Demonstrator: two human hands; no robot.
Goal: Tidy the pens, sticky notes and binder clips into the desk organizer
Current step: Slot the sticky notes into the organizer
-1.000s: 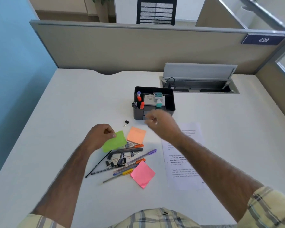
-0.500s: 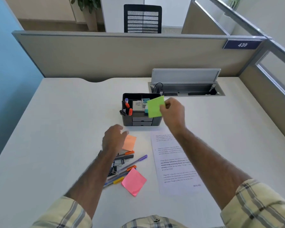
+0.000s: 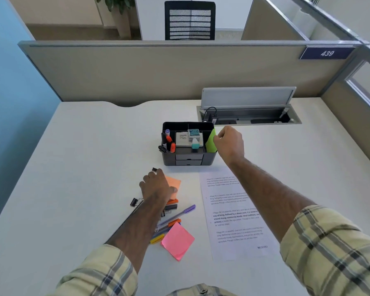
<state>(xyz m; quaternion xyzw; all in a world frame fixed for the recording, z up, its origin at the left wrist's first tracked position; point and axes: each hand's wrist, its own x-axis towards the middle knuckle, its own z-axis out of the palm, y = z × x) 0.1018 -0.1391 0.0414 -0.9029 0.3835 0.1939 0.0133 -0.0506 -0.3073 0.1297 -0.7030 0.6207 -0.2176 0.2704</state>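
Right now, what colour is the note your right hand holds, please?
The note is green; head view.

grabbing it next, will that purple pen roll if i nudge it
Likely yes: the purple pen looks slim and round on a smooth desk. It should be light and stiff. The orange-capped pen beside it may stop a roll toward you.

Just left of the right hand (image 3: pixel 230 144), the desk organizer (image 3: pixel 188 160) looks like dark matt plastic. The green sticky note (image 3: pixel 210 142) at that hand's fingers is matt paper, like the pink sticky note (image 3: pixel 177 241) and printed sheet (image 3: pixel 233 210) behind its wrist. The counter (image 3: pixel 94 167) is smooth, pale, matt. The sleeves (image 3: pixel 333 253) are woven plaid cloth.
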